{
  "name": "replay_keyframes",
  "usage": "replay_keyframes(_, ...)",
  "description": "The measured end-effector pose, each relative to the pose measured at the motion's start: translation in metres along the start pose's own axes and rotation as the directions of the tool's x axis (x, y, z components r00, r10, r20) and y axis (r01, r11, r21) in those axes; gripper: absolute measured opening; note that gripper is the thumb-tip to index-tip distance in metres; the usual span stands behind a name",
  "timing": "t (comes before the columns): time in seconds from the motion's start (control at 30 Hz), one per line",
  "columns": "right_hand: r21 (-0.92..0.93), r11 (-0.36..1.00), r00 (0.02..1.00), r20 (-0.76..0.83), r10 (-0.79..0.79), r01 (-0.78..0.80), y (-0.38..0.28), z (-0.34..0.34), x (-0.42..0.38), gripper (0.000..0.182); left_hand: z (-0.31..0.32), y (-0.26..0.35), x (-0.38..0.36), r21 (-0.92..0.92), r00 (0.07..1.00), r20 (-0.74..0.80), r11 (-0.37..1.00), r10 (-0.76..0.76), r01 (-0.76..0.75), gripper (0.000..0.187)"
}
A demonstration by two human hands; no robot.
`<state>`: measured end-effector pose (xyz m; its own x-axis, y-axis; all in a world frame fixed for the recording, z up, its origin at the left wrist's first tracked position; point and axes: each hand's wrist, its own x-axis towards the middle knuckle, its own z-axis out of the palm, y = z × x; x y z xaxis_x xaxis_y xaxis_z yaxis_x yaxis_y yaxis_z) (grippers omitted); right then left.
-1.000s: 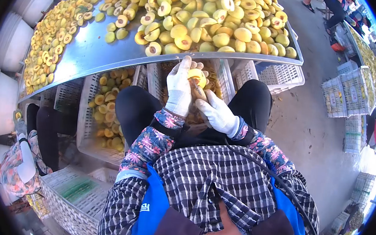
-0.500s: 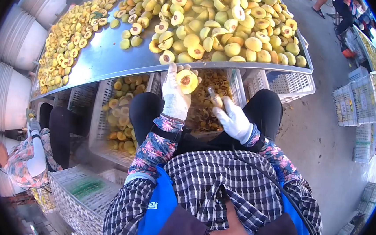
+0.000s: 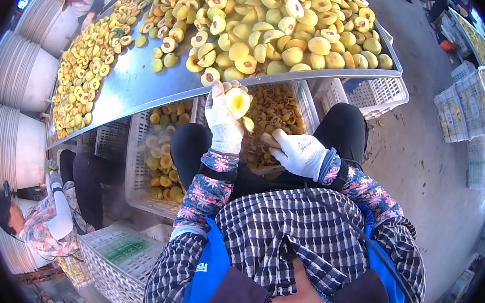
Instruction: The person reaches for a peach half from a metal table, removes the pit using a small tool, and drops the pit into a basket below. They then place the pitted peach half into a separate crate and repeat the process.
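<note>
My left hand [image 3: 224,120], in a white knit glove, is closed on a yellow peach half [image 3: 237,102] with its cut face toward me. The hollow in that face looks pale and bright, where earlier a brown stone showed. A small yellowish piece [image 3: 248,124] hangs at its lower edge. My gloved right hand [image 3: 301,154] is wrapped round a pitting tool with a tan handle [image 3: 269,140], whose tip is blurred. Below both hands is a crate of brownish-yellow scraps [image 3: 277,111]. Just beyond my left fingertips runs the rim of a metal table [image 3: 162,82] piled with peach halves [image 3: 297,33].
To the left of my knees stands a crate of peach halves [image 3: 167,168]. A seated person [image 3: 55,211] works at lower left, beside stacked white tubs [image 3: 12,147]. White crates [image 3: 468,106] stand at right. A dark cable [image 3: 361,238] runs along my right arm.
My right hand has turned and moved slightly left, bringing the tool lower and level. The brown stone is gone from the peach half's face, and a small piece now shows beneath it.
</note>
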<state>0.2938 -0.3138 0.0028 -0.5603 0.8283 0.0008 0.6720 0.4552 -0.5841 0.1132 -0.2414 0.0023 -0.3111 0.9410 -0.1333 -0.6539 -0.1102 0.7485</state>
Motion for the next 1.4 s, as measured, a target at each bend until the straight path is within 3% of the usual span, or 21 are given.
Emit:
replay_keyframes(0.1, -0.121, 0.987, 0.99, 0.082, 0.118, -0.108, 0.01, -0.006, -0.003, 0.026, 0.001, -0.003, 0.0, -0.004, 0.998, 0.062, 1.0, 0.017, -0.017, 0.027)
replay_keyframes(0.23, -0.077, 0.996, 0.969, -0.245, 0.017, -0.037, 0.016, -0.017, -0.001, 0.026, -0.007, -0.004, 0.003, 0.045, 0.997, 0.045, 0.997, 0.068, -0.069, 0.025)
replay_keyframes(0.3, -0.079, 0.996, 0.967, -0.252, 0.023, -0.045, 0.018, -0.02, -0.001, 0.026, -0.022, 0.008, 0.016, 0.031, 0.991, 0.027, 0.99, 0.134, -0.135, 0.022)
replay_keyframes(0.33, -0.084, 0.995, 0.967, -0.253, 0.036, -0.059, 0.021, -0.022, -0.002, 0.026, -0.019, 0.041, 0.008, 0.299, 0.955, 0.09, 0.907, 0.282, -0.296, 0.018)
replay_keyframes(0.4, -0.08, 0.993, 0.97, -0.235, 0.06, -0.081, 0.025, -0.026, -0.009, 0.026, -0.035, 0.094, 0.017, 0.566, 0.923, 0.008, 0.759, 0.384, -0.321, 0.02)
replay_keyframes(0.43, -0.054, 0.995, 0.973, -0.22, 0.073, -0.087, 0.028, -0.026, -0.012, 0.026, -0.056, 0.117, 0.025, 0.718, 0.904, 0.069, 0.608, 0.421, -0.338, 0.02)
replay_keyframes(0.47, -0.051, 0.996, 0.973, -0.221, 0.063, -0.076, 0.03, -0.026, -0.013, 0.026, -0.074, 0.143, 0.032, 0.949, 0.913, 0.113, 0.229, 0.391, -0.216, 0.025)
replay_keyframes(0.5, -0.044, 0.993, 0.978, -0.181, 0.1, -0.11, 0.033, -0.025, -0.014, 0.027, -0.081, 0.162, 0.039, 0.991, 0.943, 0.1, -0.12, 0.318, -0.064, 0.037)
replay_keyframes(0.57, -0.04, 0.99, 0.981, -0.145, 0.128, -0.135, 0.031, -0.022, -0.011, 0.027, -0.102, 0.16, 0.055, 0.793, 0.828, 0.358, -0.609, 0.432, -0.025, 0.045)
replay_keyframes(0.7, -0.026, 0.996, 0.986, -0.144, 0.081, -0.085, 0.02, -0.021, -0.001, 0.028, -0.061, 0.122, 0.095, 0.898, 0.95, 0.312, -0.326, -0.008, -0.297, 0.049)
replay_keyframes(0.77, -0.029, 0.996, 0.991, -0.107, 0.076, -0.079, 0.019, -0.018, 0.003, 0.028, -0.033, 0.094, 0.109, 0.847, 0.952, 0.257, -0.437, -0.164, -0.304, 0.053)
replay_keyframes(0.87, -0.042, 0.998, 0.993, -0.11, 0.045, -0.05, 0.019, -0.016, 0.0, 0.028, -0.028, 0.051, 0.139, 0.845, 0.967, 0.146, -0.482, -0.211, -0.233, 0.058)
replay_keyframes(1.0, 0.0, 0.998, 0.993, -0.095, 0.07, -0.071, 0.023, -0.016, -0.007, 0.029, -0.037, 0.034, 0.153, 0.896, 0.954, 0.266, -0.331, -0.136, -0.297, 0.067)
replay_keyframes(1.07, 0.064, 0.997, 0.984, -0.166, 0.059, -0.049, 0.022, -0.016, -0.01, 0.028, -0.021, 0.046, 0.13, 0.94, 0.945, 0.325, -0.128, 0.039, -0.318, 0.059)
replay_keyframes(1.1, 0.063, 0.997, 0.984, -0.168, 0.057, -0.047, 0.018, -0.02, -0.008, 0.028, -0.014, 0.049, 0.121, 0.939, 0.944, 0.327, -0.128, 0.042, -0.32, 0.059)
replay_keyframes(1.13, 0.155, 0.987, 0.978, -0.193, 0.081, -0.051, 0.01, -0.026, -0.004, 0.028, -0.008, 0.049, 0.11, 0.816, 0.948, 0.317, 0.515, -0.014, -0.265, 0.052)
replay_keyframes(1.17, 0.246, 0.968, 0.971, -0.212, 0.109, -0.055, 0.006, -0.03, -0.001, 0.028, -0.002, 0.048, 0.098, 0.351, 0.939, 0.337, 0.935, -0.066, -0.06, 0.046)
replay_keyframes(1.2, 0.281, 0.959, 0.953, -0.3, 0.046, 0.042, 0.005, -0.03, 0.003, 0.03, 0.006, 0.05, 0.08, 0.349, 0.94, 0.333, 0.936, -0.072, -0.052, 0.046)
replay_keyframes(1.23, 0.205, 0.955, 0.902, -0.417, -0.115, 0.216, 0.009, -0.027, 0.01, 0.029, 0.014, 0.053, 0.059, 0.207, 0.921, 0.35, 0.973, -0.171, 0.103, 0.044)
replay_keyframes(1.27, 0.222, 0.95, 0.889, -0.446, -0.103, 0.221, 0.0, -0.034, 0.014, 0.028, 0.019, 0.051, 0.043, 0.06, 0.887, 0.382, 0.965, -0.26, 0.257, 0.044)
replay_keyframes(1.4, 0.167, 0.969, 0.845, -0.531, -0.067, 0.182, -0.022, -0.042, 0.031, 0.026, 0.026, 0.038, 0.004, -0.056, 0.863, 0.45, 0.957, -0.232, 0.286, 0.041)
